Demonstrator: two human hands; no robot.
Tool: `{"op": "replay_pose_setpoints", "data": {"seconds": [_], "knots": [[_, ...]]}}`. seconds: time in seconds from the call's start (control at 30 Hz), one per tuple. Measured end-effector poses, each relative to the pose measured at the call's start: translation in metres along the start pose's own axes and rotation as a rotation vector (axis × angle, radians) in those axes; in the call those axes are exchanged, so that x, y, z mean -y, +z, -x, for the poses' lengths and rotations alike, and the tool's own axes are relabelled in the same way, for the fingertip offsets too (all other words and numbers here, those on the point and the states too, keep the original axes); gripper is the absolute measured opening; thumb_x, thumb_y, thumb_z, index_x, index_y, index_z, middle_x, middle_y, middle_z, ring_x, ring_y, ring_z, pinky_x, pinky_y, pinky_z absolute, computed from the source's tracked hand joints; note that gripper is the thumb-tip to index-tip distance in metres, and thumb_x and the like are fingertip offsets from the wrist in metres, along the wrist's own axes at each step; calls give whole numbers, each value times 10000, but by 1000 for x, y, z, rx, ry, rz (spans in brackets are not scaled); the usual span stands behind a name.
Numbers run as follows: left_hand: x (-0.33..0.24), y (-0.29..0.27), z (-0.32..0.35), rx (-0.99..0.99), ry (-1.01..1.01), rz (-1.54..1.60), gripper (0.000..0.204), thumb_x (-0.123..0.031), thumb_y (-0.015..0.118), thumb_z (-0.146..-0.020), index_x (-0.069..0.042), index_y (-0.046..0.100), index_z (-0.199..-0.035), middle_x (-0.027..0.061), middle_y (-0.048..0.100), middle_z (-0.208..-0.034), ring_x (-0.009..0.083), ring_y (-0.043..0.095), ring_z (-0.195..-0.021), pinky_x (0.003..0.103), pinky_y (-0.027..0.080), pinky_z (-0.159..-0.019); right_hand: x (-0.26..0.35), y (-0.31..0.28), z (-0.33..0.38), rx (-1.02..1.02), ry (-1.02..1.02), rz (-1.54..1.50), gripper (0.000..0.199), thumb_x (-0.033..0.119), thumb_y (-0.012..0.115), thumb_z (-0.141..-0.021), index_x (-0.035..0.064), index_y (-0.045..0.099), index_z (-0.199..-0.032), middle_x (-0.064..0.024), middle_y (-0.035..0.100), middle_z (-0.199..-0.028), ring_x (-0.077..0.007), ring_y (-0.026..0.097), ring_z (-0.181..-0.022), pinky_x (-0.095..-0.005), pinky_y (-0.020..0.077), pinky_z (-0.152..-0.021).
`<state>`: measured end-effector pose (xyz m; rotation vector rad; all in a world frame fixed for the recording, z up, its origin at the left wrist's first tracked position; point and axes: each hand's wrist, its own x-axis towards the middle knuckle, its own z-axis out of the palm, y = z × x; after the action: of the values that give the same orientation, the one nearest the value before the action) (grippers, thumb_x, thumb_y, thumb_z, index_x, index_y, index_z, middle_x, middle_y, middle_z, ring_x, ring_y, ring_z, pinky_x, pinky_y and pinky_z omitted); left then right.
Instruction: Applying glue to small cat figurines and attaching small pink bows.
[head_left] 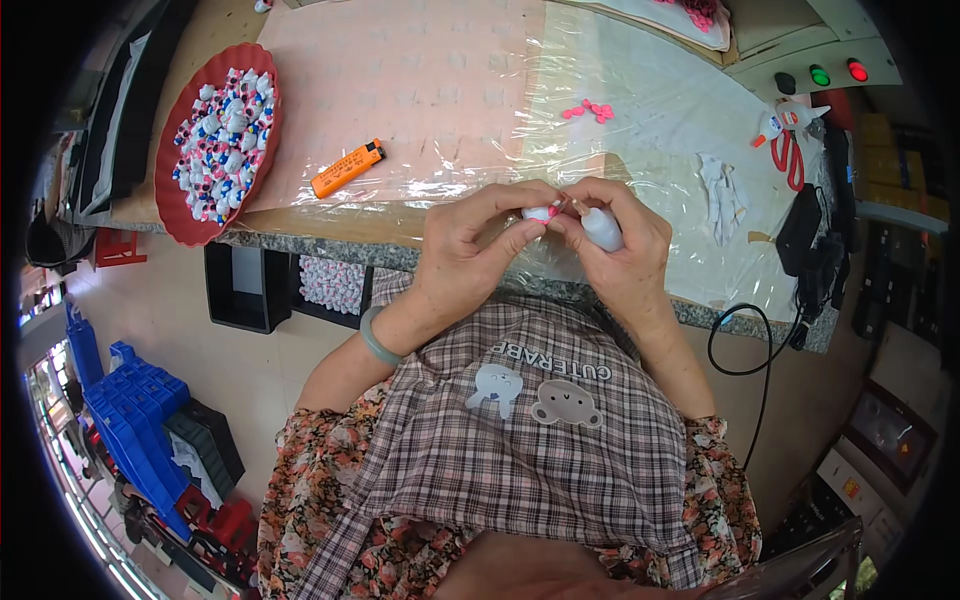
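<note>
My left hand (462,238) pinches a small white and pink figurine (540,213) between thumb and fingertips, above the near edge of the table. In my right hand (640,250) is a small whitish squeeze bottle (602,230), its narrow tip angled toward the figurine. The two hands almost meet, and my fingers partly cover both things. Whether the tip touches the figurine, I cannot tell. Past my hands lies a loose cluster of bright pink pieces (590,112) on the plastic sheet.
A red scalloped tray (168,190) heaped with several white, blue and pink figurines stands at the left. An orange lighter (347,169) lies nearby. On the right are a crumpled white cloth (722,195), red-handled scissors (788,165) and a glue bottle (790,117). Black boxes (247,290) sit below the table edge.
</note>
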<state>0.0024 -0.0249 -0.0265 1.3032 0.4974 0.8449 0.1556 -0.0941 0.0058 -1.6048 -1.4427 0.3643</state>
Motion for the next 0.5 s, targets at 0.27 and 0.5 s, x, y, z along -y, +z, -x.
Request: {"op": "replay_pose_setpoints", "data": {"seconds": [0.27,0.5], "knots": [[1,4,4,-80,-61,-50,193,33,616,-873,30,616,-1066,120,648,-1097,179,630,-1024,293,517,-906,-5,13,4,-57,41,-40,229,27,763,-714,39,618,-891,-89,633,-799,-241,646,-706,-323,499,-603],[14,-3,1,-93,-41,-1,191,51,610,-870,28,610,-1060,113,634,-1098,162,633,-977,271,522,-863,-9,23,2,-54,70,-50,237,21,759,-715,37,602,-891,-94,622,-814,-250,640,-718,-330,497,-623]]}}
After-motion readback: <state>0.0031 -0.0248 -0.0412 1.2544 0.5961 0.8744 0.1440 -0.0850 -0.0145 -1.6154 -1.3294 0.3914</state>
